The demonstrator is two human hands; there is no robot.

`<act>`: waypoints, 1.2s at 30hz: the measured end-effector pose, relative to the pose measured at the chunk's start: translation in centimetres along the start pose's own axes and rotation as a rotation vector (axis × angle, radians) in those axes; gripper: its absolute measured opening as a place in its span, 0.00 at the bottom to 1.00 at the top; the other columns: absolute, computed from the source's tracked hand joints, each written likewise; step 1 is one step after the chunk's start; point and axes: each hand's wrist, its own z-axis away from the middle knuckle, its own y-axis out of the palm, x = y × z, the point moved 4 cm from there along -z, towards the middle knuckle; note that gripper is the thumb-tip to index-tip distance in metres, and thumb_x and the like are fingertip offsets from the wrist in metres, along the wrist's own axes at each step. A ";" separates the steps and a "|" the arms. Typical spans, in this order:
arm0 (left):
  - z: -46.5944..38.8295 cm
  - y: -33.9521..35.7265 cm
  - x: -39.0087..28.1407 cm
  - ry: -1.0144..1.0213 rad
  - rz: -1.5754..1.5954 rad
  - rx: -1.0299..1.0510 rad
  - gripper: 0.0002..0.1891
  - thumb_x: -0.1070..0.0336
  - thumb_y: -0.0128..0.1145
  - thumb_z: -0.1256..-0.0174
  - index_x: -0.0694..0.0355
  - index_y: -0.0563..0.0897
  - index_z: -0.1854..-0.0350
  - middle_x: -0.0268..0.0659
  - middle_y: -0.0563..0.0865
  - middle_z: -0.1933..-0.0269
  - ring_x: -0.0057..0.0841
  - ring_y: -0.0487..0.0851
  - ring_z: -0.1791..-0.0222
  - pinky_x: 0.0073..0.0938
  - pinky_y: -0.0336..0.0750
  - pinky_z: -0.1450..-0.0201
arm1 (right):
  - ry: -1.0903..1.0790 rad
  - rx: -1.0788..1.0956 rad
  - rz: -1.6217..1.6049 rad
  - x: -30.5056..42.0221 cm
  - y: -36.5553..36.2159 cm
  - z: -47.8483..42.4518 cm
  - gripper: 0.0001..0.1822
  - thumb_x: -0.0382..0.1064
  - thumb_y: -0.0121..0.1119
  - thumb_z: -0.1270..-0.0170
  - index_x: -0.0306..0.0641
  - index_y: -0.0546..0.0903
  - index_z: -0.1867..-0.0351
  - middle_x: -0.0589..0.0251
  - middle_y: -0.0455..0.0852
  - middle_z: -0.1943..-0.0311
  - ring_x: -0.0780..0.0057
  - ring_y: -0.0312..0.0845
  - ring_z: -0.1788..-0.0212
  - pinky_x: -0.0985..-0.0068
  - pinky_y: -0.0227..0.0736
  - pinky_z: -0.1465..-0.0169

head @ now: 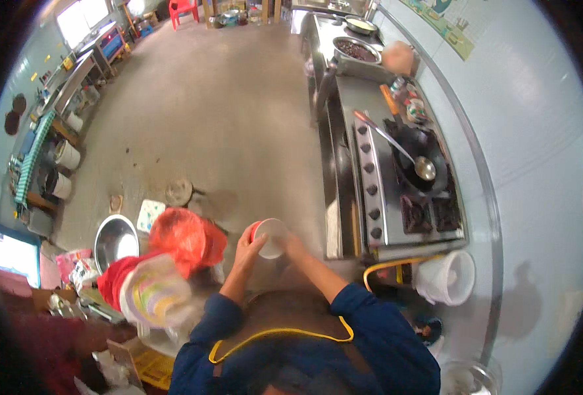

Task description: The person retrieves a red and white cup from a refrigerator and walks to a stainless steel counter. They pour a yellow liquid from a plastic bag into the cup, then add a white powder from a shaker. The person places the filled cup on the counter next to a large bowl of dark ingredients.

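In front of my apron, near the picture's middle, a round container (272, 239) with a whitish face and a red edge is held between both hands. My left hand (248, 247) grips its left side, with the thumb on the rim. At its right side is my right hand (294, 248), blurred, its fingers partly hidden. A red plastic bag (188, 239) lies to the left of my left hand. Further left stands a steel basin (117, 243). Below the bag is a round item with pastel colours (156, 296).
A gas stove (387, 212) on the right bears a dark wok (420, 148) and a steel ladle (424, 168). White buckets (447, 278) stand just below it. A pan of dark food (355, 50) sits further up the counter. Shelving (35, 153) lines the left wall.
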 end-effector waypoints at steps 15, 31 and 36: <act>-43.2 -6.4 -7.0 0.129 -0.150 -0.273 0.25 0.47 0.54 0.24 0.65 0.79 0.40 0.36 0.84 0.46 0.25 0.78 0.45 0.28 0.71 0.39 | 0.255 0.028 0.024 11.8 1.0 -44.5 0.14 0.32 0.60 0.32 0.32 0.80 0.46 0.53 0.88 0.60 0.61 0.86 0.60 0.63 0.81 0.55; -87.9 -11.5 -20.0 0.178 -0.225 0.004 0.20 0.54 0.54 0.23 0.65 0.79 0.41 0.38 0.86 0.51 0.26 0.81 0.48 0.28 0.74 0.41 | -0.108 -0.177 0.424 27.1 -0.3 -85.5 0.14 0.41 0.60 0.31 0.37 0.83 0.49 0.54 0.89 0.62 0.62 0.86 0.60 0.65 0.77 0.56; -100.6 -11.8 -20.5 0.215 -0.179 -0.212 0.25 0.44 0.49 0.21 0.63 0.81 0.42 0.36 0.83 0.46 0.27 0.78 0.45 0.30 0.71 0.38 | 0.411 -0.139 -0.315 26.2 2.7 -97.0 0.13 0.39 0.67 0.35 0.33 0.80 0.56 0.61 0.84 0.70 0.74 0.77 0.76 0.74 0.69 0.77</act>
